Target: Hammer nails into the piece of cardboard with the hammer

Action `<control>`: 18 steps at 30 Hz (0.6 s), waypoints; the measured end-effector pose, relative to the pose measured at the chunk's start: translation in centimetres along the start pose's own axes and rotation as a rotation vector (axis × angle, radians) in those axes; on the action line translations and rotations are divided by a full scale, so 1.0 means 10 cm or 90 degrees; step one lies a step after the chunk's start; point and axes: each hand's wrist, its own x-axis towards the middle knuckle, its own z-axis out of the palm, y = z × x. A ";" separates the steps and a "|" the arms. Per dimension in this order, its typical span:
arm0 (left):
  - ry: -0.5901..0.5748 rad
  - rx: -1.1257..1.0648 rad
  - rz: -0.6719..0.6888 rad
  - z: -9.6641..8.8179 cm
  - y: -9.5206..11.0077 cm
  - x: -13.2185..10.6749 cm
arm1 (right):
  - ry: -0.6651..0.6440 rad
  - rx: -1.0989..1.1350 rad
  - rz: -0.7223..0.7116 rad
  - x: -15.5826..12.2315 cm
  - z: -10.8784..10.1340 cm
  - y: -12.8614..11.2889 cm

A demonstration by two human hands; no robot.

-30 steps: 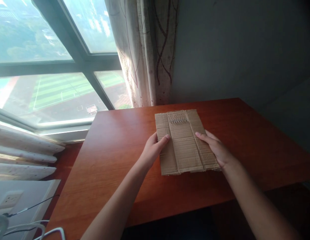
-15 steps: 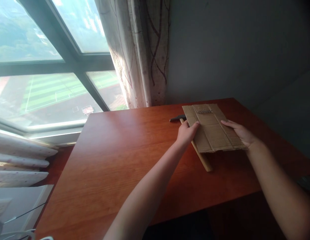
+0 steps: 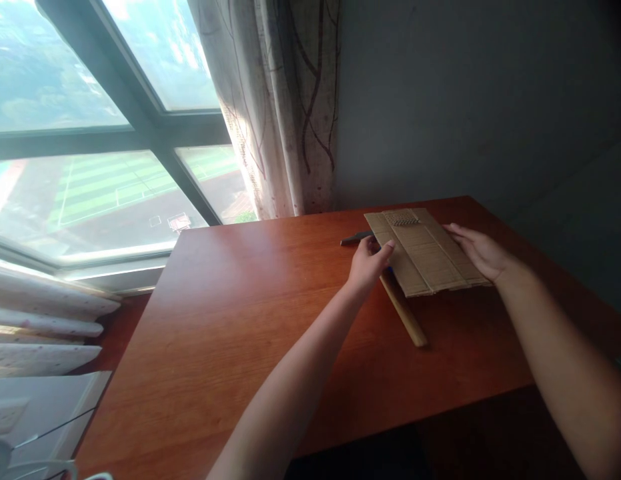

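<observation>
A flat piece of brown cardboard (image 3: 425,257) lies over the far right part of the table, with crease lines across it and a patch of textured cardboard (image 3: 402,218) near its far edge. Under its left side is a hammer, its wooden handle (image 3: 403,310) and the tip of its dark head (image 3: 355,239) sticking out. A small blue spot shows by the handle. My left hand (image 3: 367,263) is at the cardboard's left edge, thumb and fingers apart. At the right edge my right hand (image 3: 480,252) has its fingers loosely stretched; some fingertips are hidden.
The reddish-brown wooden table (image 3: 230,333) reaches to the window (image 3: 115,193) and a patterned curtain (image 3: 275,133). A grey wall (image 3: 465,100) rises behind the table. At lower left are a wall socket (image 3: 7,417) and white cables (image 3: 40,467).
The cardboard has come down and flattened slightly. My left thumb has come off its top, and my right hand has loosened and moved to its edge. More of the hammer handle shows.
</observation>
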 end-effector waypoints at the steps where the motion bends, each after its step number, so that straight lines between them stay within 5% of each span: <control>1: 0.012 0.005 0.003 -0.10 0.03 -0.06 | 0.055 -0.003 -0.103 -0.04 0.00 -0.05; 5: -0.009 0.108 0.093 -0.59 0.22 -0.41 | 0.243 -0.068 -0.569 -0.51 0.18 -0.10; 7: -0.009 0.146 0.193 -0.78 0.39 -0.64 | 0.114 -0.095 -0.666 -0.88 0.49 0.02; 9: 0.010 0.196 0.313 -0.85 0.61 -0.91 | -0.078 -0.215 -0.613 -1.22 0.93 0.24; 13: -0.098 0.306 0.596 -0.78 1.14 -1.57 | -0.335 -0.405 -0.520 -1.46 1.87 0.82; 15: -0.092 0.360 0.635 -0.73 1.35 -1.89 | -0.332 -0.424 -0.510 -1.37 2.17 1.06; 18: -0.110 0.418 0.691 -0.74 1.56 -2.18 | -0.289 -0.414 -0.512 -1.19 2.33 1.29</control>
